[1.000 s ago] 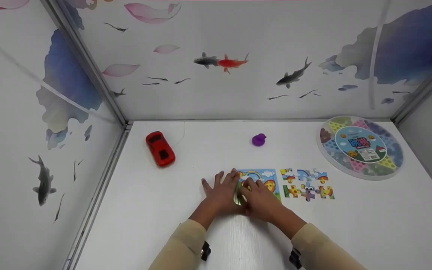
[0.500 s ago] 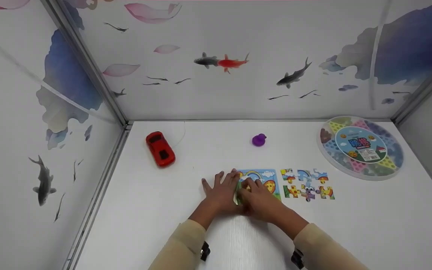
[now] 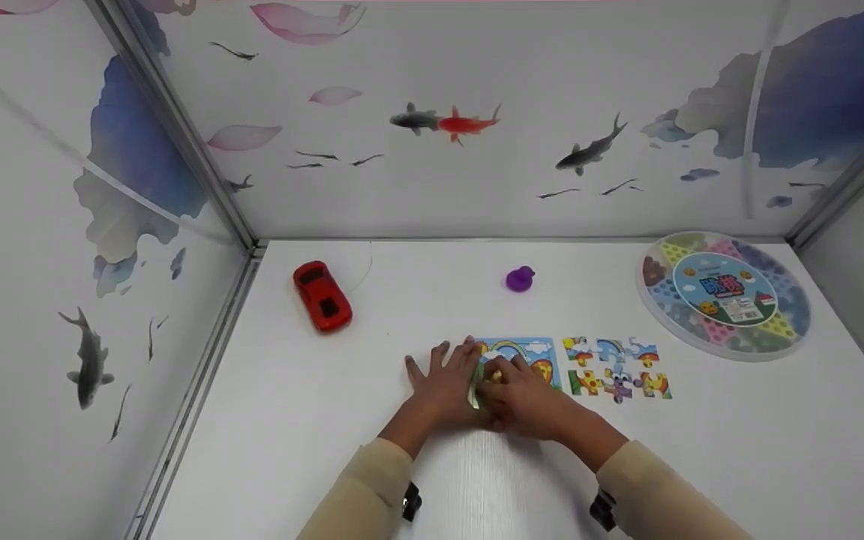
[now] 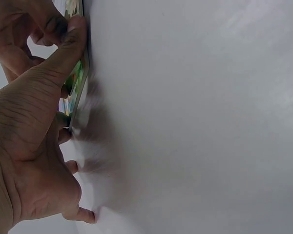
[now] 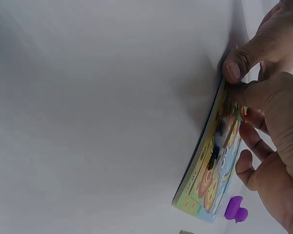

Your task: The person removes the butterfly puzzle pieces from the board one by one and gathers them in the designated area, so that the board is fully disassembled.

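Observation:
A colourful jigsaw puzzle board (image 3: 526,348) lies flat on the table, partly covered by both hands. My left hand (image 3: 441,386) rests along its left side with fingers spread and straight. In the left wrist view, the left thumb (image 4: 68,53) presses the board's near edge. My right hand (image 3: 526,397) is over the board's near left part, fingers curled and pinching what looks like a puzzle piece, mostly hidden. The right wrist view shows the board's printed near edge (image 5: 198,178) and the right hand (image 5: 278,141) bent over it. Several loose puzzle pieces (image 3: 618,384) lie in two rows right of the board.
A red toy car (image 3: 322,296) is at the back left of the white table (image 3: 289,420). Behind the board sits a purple toy duck (image 3: 520,279). A round, clear-lidded game box (image 3: 724,345) occupies the back right. Printed walls (image 3: 469,191) enclose the table's back and sides.
My right hand and forearm have shifted slightly, the wrist moving right and a little nearer. The left hand stays in place. The loose pieces have not moved.

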Tool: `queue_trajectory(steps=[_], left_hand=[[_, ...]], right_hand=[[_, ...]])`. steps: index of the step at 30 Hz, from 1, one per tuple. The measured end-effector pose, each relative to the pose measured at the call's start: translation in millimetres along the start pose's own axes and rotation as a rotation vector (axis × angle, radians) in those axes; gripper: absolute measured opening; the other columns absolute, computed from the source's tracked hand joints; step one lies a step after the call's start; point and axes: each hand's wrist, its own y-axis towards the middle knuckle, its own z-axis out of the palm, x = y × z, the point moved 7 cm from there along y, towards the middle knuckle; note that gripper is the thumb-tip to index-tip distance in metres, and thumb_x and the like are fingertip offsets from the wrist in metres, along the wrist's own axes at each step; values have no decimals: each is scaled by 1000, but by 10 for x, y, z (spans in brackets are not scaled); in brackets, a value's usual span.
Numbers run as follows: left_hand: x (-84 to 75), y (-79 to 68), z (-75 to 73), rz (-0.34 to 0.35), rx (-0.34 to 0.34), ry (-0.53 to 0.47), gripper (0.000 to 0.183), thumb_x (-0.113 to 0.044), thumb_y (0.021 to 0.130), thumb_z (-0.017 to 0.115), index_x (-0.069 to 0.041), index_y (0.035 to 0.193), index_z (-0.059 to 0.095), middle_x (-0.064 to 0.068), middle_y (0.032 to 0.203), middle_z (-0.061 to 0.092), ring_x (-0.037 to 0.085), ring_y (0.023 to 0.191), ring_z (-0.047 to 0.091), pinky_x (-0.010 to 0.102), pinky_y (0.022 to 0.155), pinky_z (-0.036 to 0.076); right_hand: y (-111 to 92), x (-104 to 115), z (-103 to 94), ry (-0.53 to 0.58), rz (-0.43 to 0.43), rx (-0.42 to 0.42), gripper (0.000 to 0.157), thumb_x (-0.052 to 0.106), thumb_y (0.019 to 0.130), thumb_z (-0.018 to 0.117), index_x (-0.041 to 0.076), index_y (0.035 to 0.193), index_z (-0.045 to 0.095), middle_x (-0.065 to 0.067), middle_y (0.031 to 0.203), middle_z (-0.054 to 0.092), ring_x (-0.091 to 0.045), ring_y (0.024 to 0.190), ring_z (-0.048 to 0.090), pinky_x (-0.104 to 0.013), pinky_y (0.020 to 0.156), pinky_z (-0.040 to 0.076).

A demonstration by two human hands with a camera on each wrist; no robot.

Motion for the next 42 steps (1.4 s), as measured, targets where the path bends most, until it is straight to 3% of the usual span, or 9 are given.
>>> queue_trajectory(steps=[6,12,22,28,42], left_hand=[[-3,21,8,-7,16,-28,133,-87,75,81,-23,178,26,-8,187,19,37,171,18,90,124,17],[18,36,23,-17,20,-40,135,-87,73,83,-25,178,25,-8,186,20,35,171,20,90,124,17],[13,41,18,-27,26,-48,135,-84,72,86,-25,178,24,-6,186,21,35,171,20,89,124,17],[15,43,36,-24,13,-77,135,-82,72,87,-25,178,25,-5,186,24,36,170,21,90,124,15],[4,-3,2,2,0,-128,135,-78,73,89,-23,178,25,-2,186,23,38,170,19,91,123,11]], right_hand=[[-108,-110,-88,-26,42,-70,44,25,94,90,21,136,77,-8,143,64,-34,128,54,-65,103,52],[-319,-270,-187,-48,77,-130,38,19,95,88,22,132,79,-4,139,67,-30,125,57,-67,103,53],[-809,-564,-272,19,166,-129,38,16,97,87,23,133,79,-3,142,66,-26,128,53,-64,105,51],[-1063,-679,-263,76,206,-113,36,14,97,86,23,131,80,-3,142,65,-27,129,58,-66,109,53],[-1379,-788,-205,79,240,-61,28,17,99,85,24,125,80,-2,143,64,-24,125,62,-61,104,57]])
